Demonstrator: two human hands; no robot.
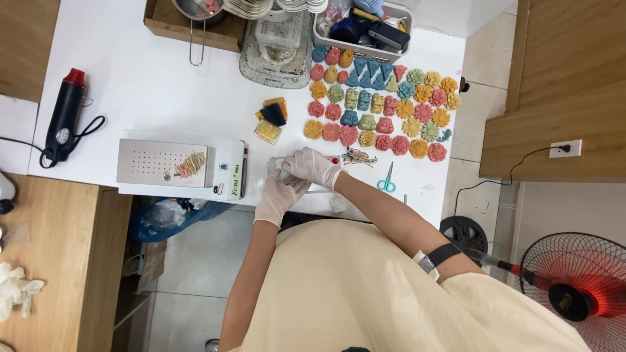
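Both hands wear thin white gloves and meet at the near edge of the white table (163,78). The left hand (278,197) is closest to the person. Its fingers are bent and pressed onto the near end of a small clear plastic packet (312,187) that lies flat on the table. The right hand (313,167) sits just past it, touching the left hand. It lies palm down over the same packet with its fingers curled loosely. The hands hide most of the packet, so I cannot tell what is inside or how tightly they grip it.

Just left of the hands is a white sealing machine (182,166) with a bundle of coloured ties (190,164) on top. Just right of the hands lie more ties (358,156) and small blue scissors (387,180).

Farther back from the hands is a little stack of yellow and dark squares (270,120). To the right of that stack, many coloured flower-shaped pieces (385,107) lie in rows. Far left of the hands is a black heat gun (65,114) with a red tip. At the far edge sits a grey tub (362,32) of tools.
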